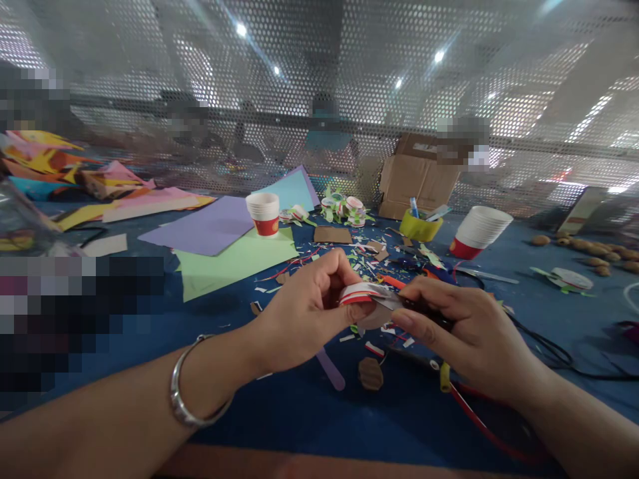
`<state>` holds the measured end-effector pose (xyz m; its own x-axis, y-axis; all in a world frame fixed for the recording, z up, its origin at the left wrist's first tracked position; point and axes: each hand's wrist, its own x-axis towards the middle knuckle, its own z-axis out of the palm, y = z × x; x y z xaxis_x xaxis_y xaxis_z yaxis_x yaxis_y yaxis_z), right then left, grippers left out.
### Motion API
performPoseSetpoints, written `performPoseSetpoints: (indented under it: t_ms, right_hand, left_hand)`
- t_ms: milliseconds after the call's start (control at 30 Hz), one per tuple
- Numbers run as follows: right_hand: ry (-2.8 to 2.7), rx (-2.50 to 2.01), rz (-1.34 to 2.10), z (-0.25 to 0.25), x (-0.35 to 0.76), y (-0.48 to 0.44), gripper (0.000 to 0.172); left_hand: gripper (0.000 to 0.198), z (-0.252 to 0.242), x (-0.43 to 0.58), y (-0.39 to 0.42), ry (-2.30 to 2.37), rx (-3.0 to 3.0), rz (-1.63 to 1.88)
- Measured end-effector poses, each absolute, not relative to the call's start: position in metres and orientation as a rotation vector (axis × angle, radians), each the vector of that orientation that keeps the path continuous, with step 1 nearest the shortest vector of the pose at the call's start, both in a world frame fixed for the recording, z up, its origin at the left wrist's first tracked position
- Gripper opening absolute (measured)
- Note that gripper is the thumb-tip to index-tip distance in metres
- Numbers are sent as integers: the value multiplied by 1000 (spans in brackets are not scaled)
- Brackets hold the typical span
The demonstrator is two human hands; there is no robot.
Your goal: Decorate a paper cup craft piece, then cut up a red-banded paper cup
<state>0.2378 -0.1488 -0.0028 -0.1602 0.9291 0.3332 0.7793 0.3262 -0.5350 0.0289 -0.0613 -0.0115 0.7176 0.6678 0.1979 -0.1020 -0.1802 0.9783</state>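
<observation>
In front of me my left hand (319,306) pinches a cut-down paper cup (357,291), white with a red band, between thumb and fingers. My right hand (464,326) is closed around a dark-handled cutting tool (387,297). Its flat metal blade lies against the cup's edge; most of the handle is hidden by my fingers, so its exact kind is unclear. Below the hands are a purple craft stick (330,370) and a small piece of corrugated cardboard (371,374). Paper scraps (367,256) are strewn around and behind the cup.
Stacked paper cups stand at centre-left (264,214) and right (479,231). Coloured paper sheets (210,226) spread on the left. Beyond lie several paper crafts (344,207), a yellow container (420,226) and a cardboard box (419,176). Walnuts (589,247) and black cables (544,346) are at right.
</observation>
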Motion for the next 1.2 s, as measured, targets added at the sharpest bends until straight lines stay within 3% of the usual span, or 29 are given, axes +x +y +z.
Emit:
performPoseSetpoints:
  t_ms: [733, 1200]
  right_hand:
    - [-1939, -1513, 495, -5, 238, -142, 40]
    - [-1964, -1518, 432, -4, 239, -141, 41]
  left_hand:
    - [32, -14, 32, -57, 514, 1427, 612]
    - [31, -20, 32, -57, 576, 1693, 693]
